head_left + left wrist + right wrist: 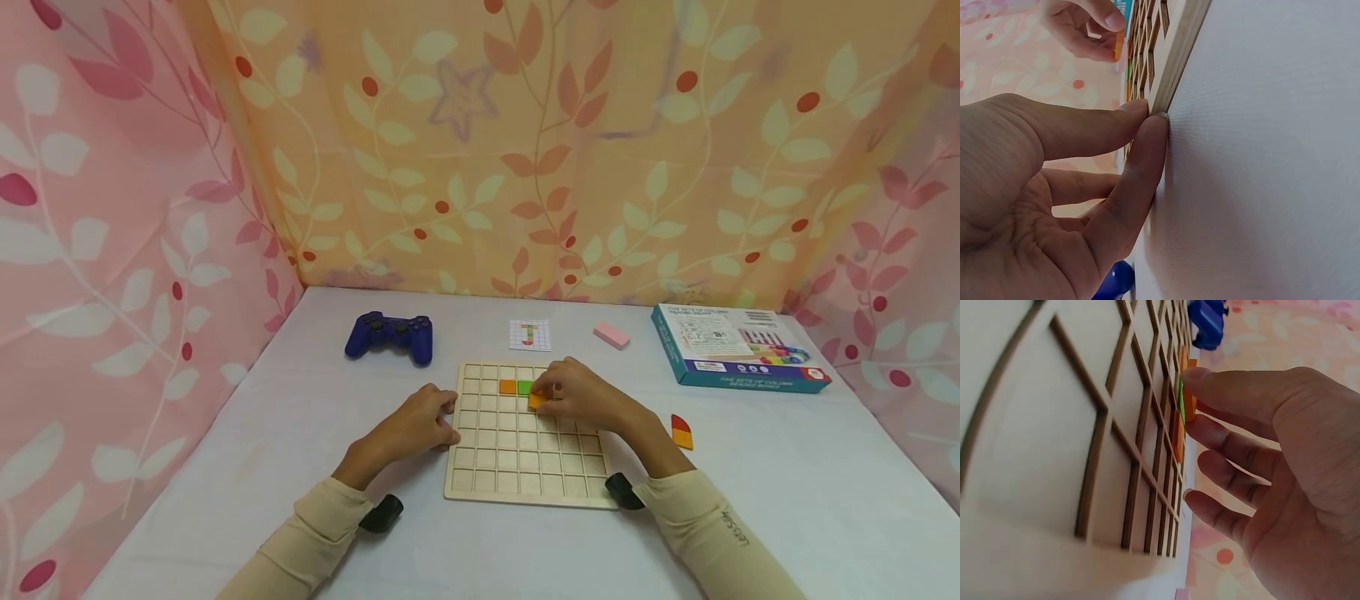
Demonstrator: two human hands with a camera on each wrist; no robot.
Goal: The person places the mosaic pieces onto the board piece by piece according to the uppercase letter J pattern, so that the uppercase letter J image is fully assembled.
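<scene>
A pale wooden grid board (517, 462) lies flat on the white table. My left hand (416, 423) is at its left side, and in the left wrist view the thumb and index finger pinch the board's edge (1179, 53). Over the board's upper part, my right hand (577, 396) pinches a small orange tile (537, 402) between thumb and fingers, held tilted. An orange tile (508, 387) and a green tile (524, 387) sit side by side in cells there. The right wrist view shows one more orange tile (1177, 439) in that row, hidden by my hand from above.
Behind the board lie a blue game controller (388, 337), a card with a coloured J figure (529, 335) and a pink block (611, 335). A boxed set (738, 348) lies at the back right. Red and yellow-orange pieces (681, 432) lie right of the board.
</scene>
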